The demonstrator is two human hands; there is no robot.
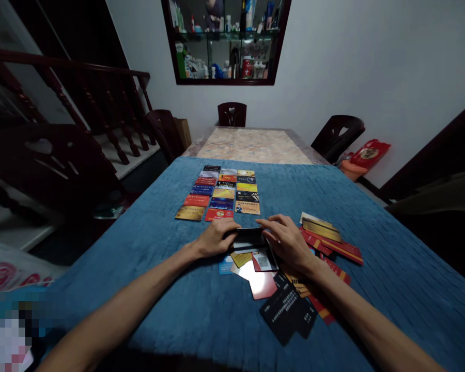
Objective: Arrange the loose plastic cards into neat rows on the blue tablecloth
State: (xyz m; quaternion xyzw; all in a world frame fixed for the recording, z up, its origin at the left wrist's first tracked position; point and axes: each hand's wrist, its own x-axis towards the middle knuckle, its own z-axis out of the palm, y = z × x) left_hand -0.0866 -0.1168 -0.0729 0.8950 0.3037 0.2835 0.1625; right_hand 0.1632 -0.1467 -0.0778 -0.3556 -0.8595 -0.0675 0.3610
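Note:
My left hand grips the left end of a dark-edged card, tilted up so that mostly its edge shows. At the other end of this card is my right hand, its thumb and fingers around the corner and the index finger stretched above it. Beneath both hands lies a loose pile with a white card with a dark stripe, a card with a square code, a pink card and black cards. Beyond my left hand, several cards stand in three columns, among them a red card.
Red cards and a gold card are heaped right of my right hand. A blue cloth covers the near table; the patterned tabletop shows beyond. Dark chairs surround it. A glass-shelved cabinet is set in the wall.

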